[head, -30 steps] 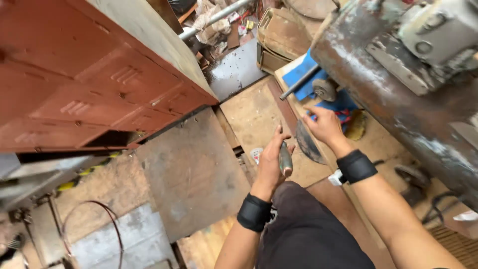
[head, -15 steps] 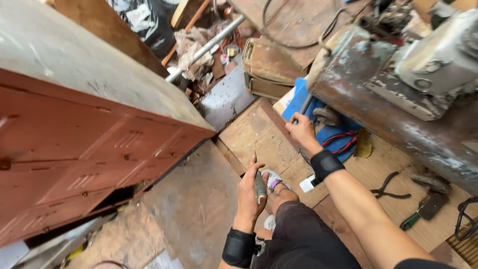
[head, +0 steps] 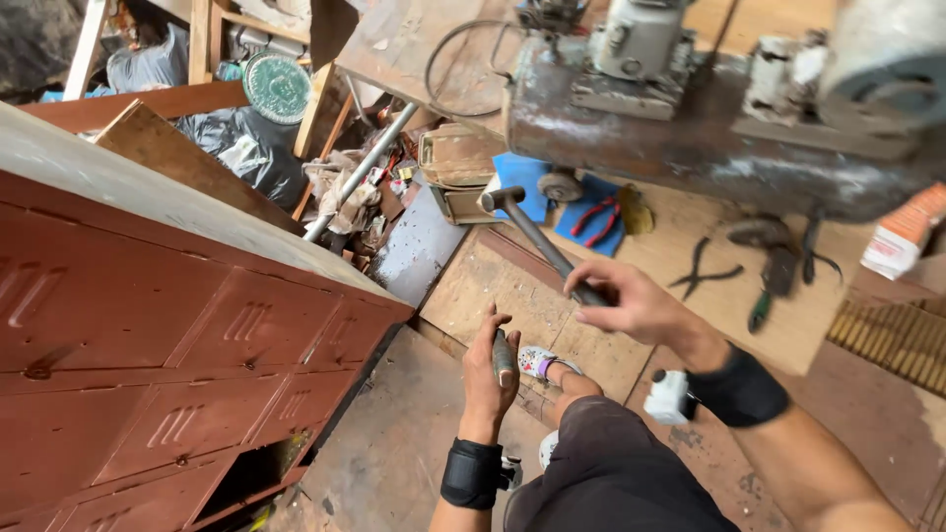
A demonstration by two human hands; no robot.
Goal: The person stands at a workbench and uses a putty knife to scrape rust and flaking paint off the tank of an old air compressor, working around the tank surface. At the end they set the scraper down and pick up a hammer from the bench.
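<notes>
Hammer (head: 540, 236) gripped in the right hand (head: 631, 305), handle running up and away to its head; left hand (head: 490, 379), nearer the red locker (head: 177, 325), holds a chisel (head: 503, 357) upright.

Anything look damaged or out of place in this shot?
Yes. The red metal locker cabinet lies on its side, and one lower door area gapes open and dark. Pliers and other hand tools lie loose on the plywood floor. The right hand holds a hammer, the left hand a chisel.
</notes>
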